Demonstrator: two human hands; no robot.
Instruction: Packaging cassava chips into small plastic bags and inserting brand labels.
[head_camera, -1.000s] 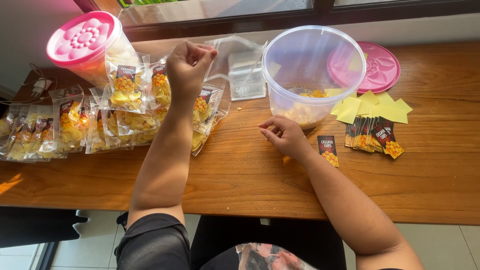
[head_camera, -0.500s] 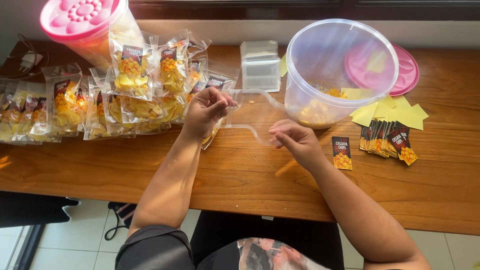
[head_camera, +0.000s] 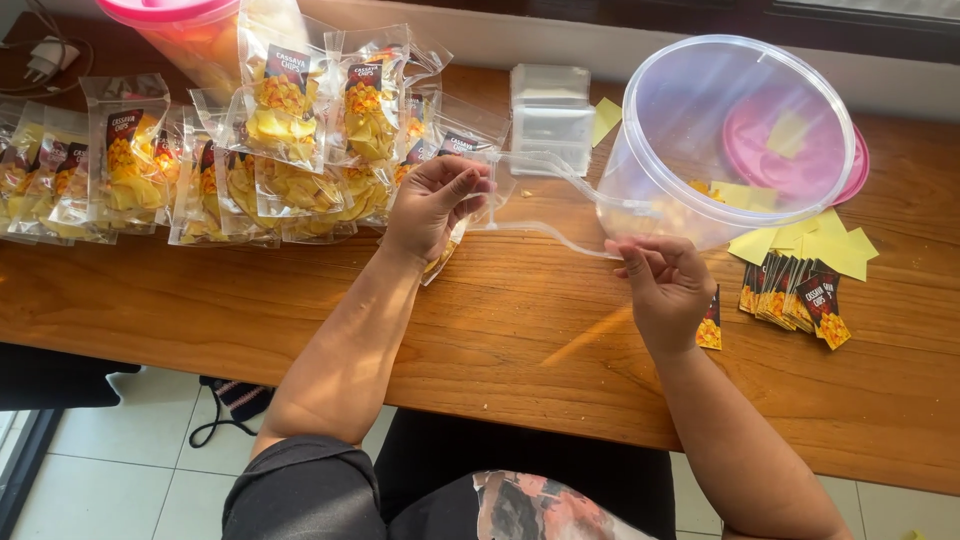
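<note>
Above the middle of the wooden table (head_camera: 520, 330), an empty clear plastic bag (head_camera: 545, 195) is stretched between both hands: the left hand (head_camera: 432, 205) has its grip pinching one end, the right hand (head_camera: 665, 285) pinching the other, just before the big clear round plastic tub (head_camera: 735, 135) near the far edge.

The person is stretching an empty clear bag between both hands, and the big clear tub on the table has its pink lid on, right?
Not quite. In the head view the clear tub is open; its pink lid lies behind it. Both hands, left hand and right hand, do hold the empty clear bag.
</note>
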